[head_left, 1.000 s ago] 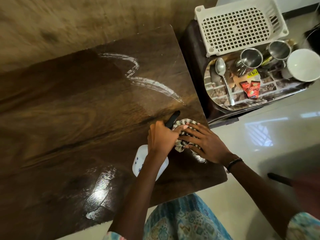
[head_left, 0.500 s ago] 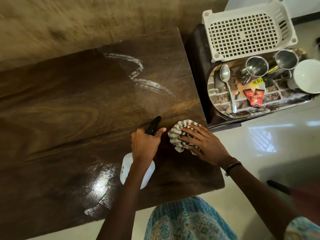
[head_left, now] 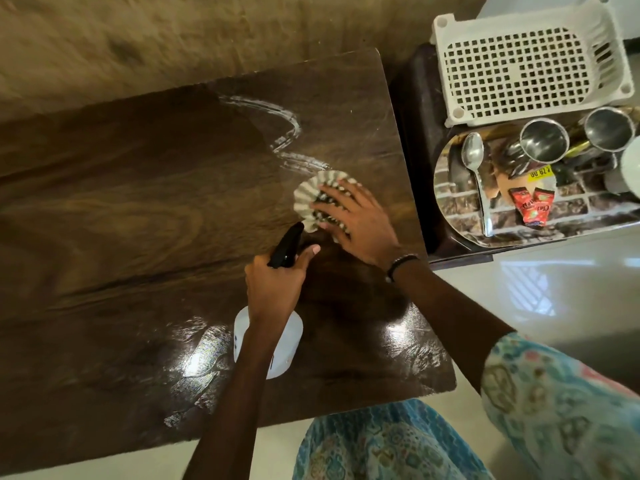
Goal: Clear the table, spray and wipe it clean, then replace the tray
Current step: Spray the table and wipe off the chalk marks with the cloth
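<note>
The right hand [head_left: 356, 221] lies flat with fingers spread on the striped cloth [head_left: 317, 199], pressing it to the table [head_left: 138, 209]. Half a second ago the cloth sat closer to the table's near edge; it has since been pushed up toward the far edge, and now reaches the lower end of the white foam streak [head_left: 284, 133], along the table's right side. That lower end looks shorter than before. The left hand [head_left: 273, 289] grips the neck of the spray bottle [head_left: 277, 344], fingers curled round it and thumb stretched toward the black nozzle, as it did a moment ago; the nozzle tip now almost touches the cloth, where earlier the two were apart. The bottle's white body hangs above the near part of the table, beside wet glare patches. Off the table's right edge, the steel tray [head_left: 460, 223] holds a spoon [head_left: 474, 157], two steel cups [head_left: 543, 140], and red sachets [head_left: 530, 206], with a white basket [head_left: 519, 64] behind it.
</note>
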The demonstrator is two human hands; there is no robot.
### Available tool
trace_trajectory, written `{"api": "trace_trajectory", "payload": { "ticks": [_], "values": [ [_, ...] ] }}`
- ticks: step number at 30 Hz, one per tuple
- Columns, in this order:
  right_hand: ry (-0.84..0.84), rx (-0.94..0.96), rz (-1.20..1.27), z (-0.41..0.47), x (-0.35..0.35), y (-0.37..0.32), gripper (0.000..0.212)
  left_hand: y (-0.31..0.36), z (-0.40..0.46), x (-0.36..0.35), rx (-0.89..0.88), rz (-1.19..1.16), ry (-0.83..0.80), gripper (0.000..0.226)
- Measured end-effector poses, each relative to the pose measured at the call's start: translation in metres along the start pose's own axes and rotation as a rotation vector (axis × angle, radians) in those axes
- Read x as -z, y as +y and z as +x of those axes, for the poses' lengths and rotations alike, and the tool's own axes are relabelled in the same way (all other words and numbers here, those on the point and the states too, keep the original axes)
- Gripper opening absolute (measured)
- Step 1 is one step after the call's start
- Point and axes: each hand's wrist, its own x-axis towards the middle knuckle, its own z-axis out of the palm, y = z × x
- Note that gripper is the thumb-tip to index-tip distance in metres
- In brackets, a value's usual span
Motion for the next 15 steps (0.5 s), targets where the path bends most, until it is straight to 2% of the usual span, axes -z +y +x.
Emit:
{"api": "trace_trajectory", "payload": {
  "ticks": [3,5,9,13,15],
  "values": [
    [-0.095,0.208,-0.006,-0.008,-0.004,-0.014,0.046,-0.001,0.007,0.0,0.0,0.002,0.029,0.042],
    [-0.118,0.281,-0.018,-0.033,-0.001,0.0,0.043,0.004,0.007,0.001,-0.008,0.005,0.026,0.041],
    [-0.046,0.086,0.058,-0.063,0.019,0.047,0.041,0.017,0.007,0.004,-0.01,-0.003,0.026,0.044],
    [0.046,-0.105,0.042,-0.018,0.025,0.049,0.041,0.022,0.012,0.004,0.001,-0.017,0.023,0.047],
    [0.04,-0.099,0.022,0.012,0.02,0.034,0.04,0.021,0.019,0.002,-0.004,-0.01,0.038,0.045]
  ]
}}
